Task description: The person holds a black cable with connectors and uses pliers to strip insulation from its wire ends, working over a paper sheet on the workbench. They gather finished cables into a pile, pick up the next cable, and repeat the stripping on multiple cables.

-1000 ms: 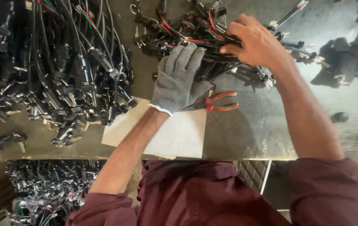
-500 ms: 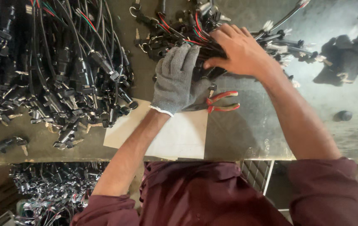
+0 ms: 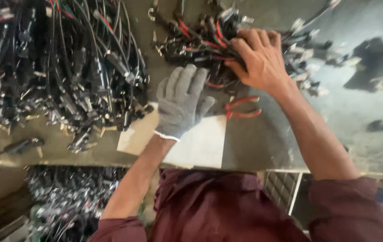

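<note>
My left hand (image 3: 180, 101) wears a grey knit glove and rests flat, fingers spread, at the near edge of a tangle of black and red wired connectors (image 3: 205, 40). My bare right hand (image 3: 258, 58) reaches into that same tangle with its fingers curled around some of the wires. Red-handled pliers (image 3: 243, 107) lie on the metal table just below my right wrist. A white sheet of card (image 3: 200, 143) sits under my left wrist at the table's front edge.
A large heap of black cables with metal connectors (image 3: 61, 67) covers the table's left half. The grey metal tabletop (image 3: 348, 112) shows dark stains at the right. Below the front edge, a bin of more cable parts (image 3: 61, 201) sits at lower left.
My right hand has pushed deeper into the wire tangle and closed on it. My gloved left hand has slid slightly back toward the white card.
</note>
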Demonstrator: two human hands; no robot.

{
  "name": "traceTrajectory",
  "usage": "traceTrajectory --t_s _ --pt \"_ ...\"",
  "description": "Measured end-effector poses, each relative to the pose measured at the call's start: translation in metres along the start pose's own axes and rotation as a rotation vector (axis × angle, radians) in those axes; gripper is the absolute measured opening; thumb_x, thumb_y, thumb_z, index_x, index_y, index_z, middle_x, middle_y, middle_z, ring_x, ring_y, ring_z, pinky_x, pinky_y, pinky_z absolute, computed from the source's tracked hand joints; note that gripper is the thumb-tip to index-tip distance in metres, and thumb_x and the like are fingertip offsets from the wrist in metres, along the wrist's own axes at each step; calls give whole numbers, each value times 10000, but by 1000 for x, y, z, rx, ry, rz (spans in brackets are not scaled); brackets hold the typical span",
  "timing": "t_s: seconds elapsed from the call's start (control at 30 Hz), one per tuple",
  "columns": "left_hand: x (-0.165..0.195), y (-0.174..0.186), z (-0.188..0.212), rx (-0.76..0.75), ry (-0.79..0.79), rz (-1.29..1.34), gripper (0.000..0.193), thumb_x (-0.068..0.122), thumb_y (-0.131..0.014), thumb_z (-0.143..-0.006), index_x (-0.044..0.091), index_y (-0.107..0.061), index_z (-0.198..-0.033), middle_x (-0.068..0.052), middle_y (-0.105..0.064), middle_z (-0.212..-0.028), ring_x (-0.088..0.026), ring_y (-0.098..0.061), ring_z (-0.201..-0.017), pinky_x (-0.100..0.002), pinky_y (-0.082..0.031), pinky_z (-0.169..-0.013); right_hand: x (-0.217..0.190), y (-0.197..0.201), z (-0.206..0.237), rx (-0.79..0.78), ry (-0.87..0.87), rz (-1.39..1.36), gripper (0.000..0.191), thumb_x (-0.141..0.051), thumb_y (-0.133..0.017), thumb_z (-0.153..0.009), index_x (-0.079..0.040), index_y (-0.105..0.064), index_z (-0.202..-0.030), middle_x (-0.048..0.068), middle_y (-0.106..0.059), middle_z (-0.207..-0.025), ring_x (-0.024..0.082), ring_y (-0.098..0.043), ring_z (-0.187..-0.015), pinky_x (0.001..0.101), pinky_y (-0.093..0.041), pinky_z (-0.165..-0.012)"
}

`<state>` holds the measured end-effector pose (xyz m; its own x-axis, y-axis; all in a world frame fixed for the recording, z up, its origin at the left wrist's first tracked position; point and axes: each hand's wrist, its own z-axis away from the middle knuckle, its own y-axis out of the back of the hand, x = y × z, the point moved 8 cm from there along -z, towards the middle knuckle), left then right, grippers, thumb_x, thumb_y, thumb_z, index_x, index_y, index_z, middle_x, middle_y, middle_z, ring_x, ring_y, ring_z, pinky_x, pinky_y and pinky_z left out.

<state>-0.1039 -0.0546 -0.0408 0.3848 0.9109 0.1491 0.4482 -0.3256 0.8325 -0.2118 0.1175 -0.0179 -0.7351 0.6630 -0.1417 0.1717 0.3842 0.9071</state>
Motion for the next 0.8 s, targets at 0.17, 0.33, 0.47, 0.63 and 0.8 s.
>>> traceTrajectory --t_s 0.17,0.33,0.47,0.63,0.8 --pt "-39 19 8 -274 -27 -436 539 446 -577 -1038 134 -555 -1477 -127 -506 -1518 -319 -436 -1412 -535 -386 -1074 -4 -9 11 25 -34 33 444 -370 -728 -1033 -52 -615 -1321 129 -594 -1260 342 -539 -1281 499 -364 -1052" --pt "-92 13 -6 -567 81 -560 345 262 -606 -1070 47 -617 -1340 -158 -546 -1431 -348 -422 -1424 -575 -365 -1118 -9 -5 10 79 -44 85 446 -412 -744 -1060 -69 -622 -1319 127 -604 -1252 333 -546 -1228 507 -368 -1039" --pt "-112 10 -9 -542 14 -641 274 210 -626 -1015 54 -657 -1238 -146 -557 -1370 -341 -440 -1390 -654 -353 -1084 -8 -12 9 25 -75 84 417 -374 -716 -1056 -63 -629 -1319 128 -610 -1230 339 -545 -1174 506 -368 -1028" --pt "-186 25 -18 -392 -183 -1204 369 151 -645 -914 109 -630 -1280 -119 -502 -1401 -300 -396 -1388 -703 -306 -1100 -8 -16 10 63 -58 100 422 -362 -719 -1038 -57 -635 -1318 117 -623 -1225 336 -555 -1187 504 -368 -1062" --pt "-258 80 -15 -285 168 -532 151 77 -563 -975 78 -709 -936 -123 -670 -856 -339 -644 -779 -509 -495 -697 -6 -22 10 7 -94 92 402 -365 -728 -1076 -70 -633 -1331 101 -626 -1257 314 -552 -1175 481 -360 -1066"
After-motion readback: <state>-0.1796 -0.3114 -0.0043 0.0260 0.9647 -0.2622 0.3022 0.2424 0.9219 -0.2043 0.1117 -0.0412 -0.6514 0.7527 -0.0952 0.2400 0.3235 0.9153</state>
